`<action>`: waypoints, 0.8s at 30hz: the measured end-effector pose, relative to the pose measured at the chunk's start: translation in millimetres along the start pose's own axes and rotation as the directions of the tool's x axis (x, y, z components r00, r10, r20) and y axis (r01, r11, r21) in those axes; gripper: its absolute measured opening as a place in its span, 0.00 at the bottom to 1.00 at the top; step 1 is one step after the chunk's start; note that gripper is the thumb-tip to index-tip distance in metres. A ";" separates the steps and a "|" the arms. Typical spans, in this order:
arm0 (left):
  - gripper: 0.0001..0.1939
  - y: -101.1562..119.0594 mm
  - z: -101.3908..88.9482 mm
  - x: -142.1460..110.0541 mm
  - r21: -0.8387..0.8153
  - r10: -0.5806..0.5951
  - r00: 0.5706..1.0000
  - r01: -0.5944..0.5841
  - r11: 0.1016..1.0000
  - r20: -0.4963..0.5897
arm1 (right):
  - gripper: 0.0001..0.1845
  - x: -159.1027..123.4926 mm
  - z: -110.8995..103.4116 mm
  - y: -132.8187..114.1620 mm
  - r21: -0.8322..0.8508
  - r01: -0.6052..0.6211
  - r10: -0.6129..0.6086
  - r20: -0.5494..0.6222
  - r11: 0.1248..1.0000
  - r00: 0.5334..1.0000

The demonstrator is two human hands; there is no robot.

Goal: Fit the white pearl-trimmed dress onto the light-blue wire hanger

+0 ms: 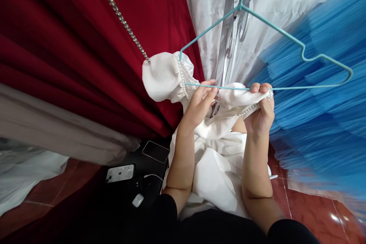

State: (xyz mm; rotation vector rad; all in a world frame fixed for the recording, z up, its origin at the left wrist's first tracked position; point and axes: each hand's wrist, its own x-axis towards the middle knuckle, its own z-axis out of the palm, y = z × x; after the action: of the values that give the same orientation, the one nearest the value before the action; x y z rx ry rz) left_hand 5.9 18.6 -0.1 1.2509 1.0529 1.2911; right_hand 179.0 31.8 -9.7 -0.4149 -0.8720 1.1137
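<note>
A white dress [219, 167] with pearl-bead trim lies over my lap, its upper part raised in front of me. One puffed sleeve [161, 76] hangs at the left end of a light-blue wire hanger [211, 30]. The hanger's right shoulder is bare. My left hand [201, 103] has its thumb and fingers about the hanger's lower bar, beside the neckline; the exact contact is partly hidden. Gripped in my right hand [261, 108] is the dress's other beaded shoulder, bunched just under the bar, with fingertips over the top.
A chain of shiny stones [120, 15] runs from upper left to the sleeve. Red cloth [85, 45] hangs at left, blue tulle [323, 103] at right. On a black surface are two phones [120, 173] and a small white case [137, 200].
</note>
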 end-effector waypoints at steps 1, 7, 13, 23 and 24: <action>0.18 -3.4 5.0 4.1 -0.145 0.033 0.998 -0.040 0.989 -0.049 | 0.12 -1.0 0.4 -0.7 0.008 -0.007 0.007 0.004 1.000 1.000; 0.17 7.5 25.6 4.5 -0.770 0.070 0.993 -0.121 0.627 -0.100 | 0.08 -3.2 5.4 -3.2 0.026 -0.013 0.013 0.001 1.000 1.000; 0.20 10.3 29.7 -2.9 -0.787 0.103 0.987 -0.162 0.595 -0.125 | 0.08 -8.3 4.0 -8.6 -0.117 -0.019 0.013 -0.051 0.993 0.999; 0.24 11.9 35.2 -10.0 -0.659 0.163 0.963 -0.267 0.703 -0.216 | 0.06 7.8 -39.6 -49.4 -0.697 0.123 -0.453 -0.312 0.707 0.835; 0.24 12.2 34.9 -10.3 -0.648 0.172 0.959 -0.280 0.708 -0.227 | 0.07 12.6 -41.9 -57.6 -0.744 0.126 -0.491 -0.295 0.657 0.820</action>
State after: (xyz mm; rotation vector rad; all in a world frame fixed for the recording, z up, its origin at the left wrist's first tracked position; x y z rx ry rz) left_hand 39.1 5.0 13.7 0.7284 0.4310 1.7755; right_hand 248.4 24.6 9.1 -1.0813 -0.8522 0.2607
